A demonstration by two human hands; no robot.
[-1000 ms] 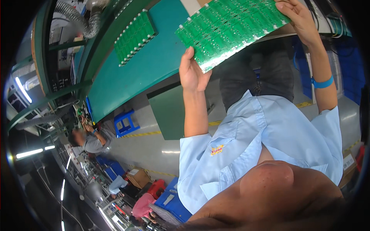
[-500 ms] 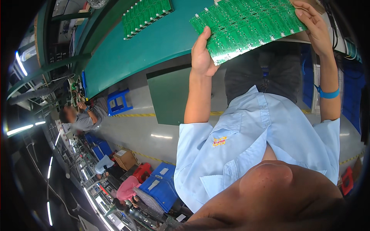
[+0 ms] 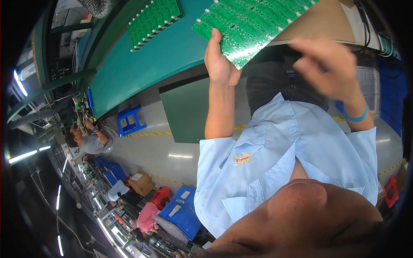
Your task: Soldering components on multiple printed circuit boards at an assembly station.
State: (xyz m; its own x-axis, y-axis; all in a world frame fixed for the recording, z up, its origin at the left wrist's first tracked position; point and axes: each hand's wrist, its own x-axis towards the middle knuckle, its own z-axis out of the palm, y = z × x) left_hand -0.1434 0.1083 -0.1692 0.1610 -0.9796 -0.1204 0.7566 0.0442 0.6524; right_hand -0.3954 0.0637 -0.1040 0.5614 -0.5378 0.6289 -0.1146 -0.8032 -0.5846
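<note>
Head view, green conveyor belt (image 3: 142, 73), factory floor (image 3: 159, 150)

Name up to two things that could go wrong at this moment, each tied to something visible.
1. Only the left hand grips the large green circuit board, at one edge; it may sag, flex or slip.
2. The right hand is off the board and blurred, so it likely could not steady it at once.

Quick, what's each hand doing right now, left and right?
Left hand: closed on the lower edge of the big green circuit board, holding it up.
Right hand: off the board, holding nothing visible; blurred, so open or closed cannot be told.
</note>
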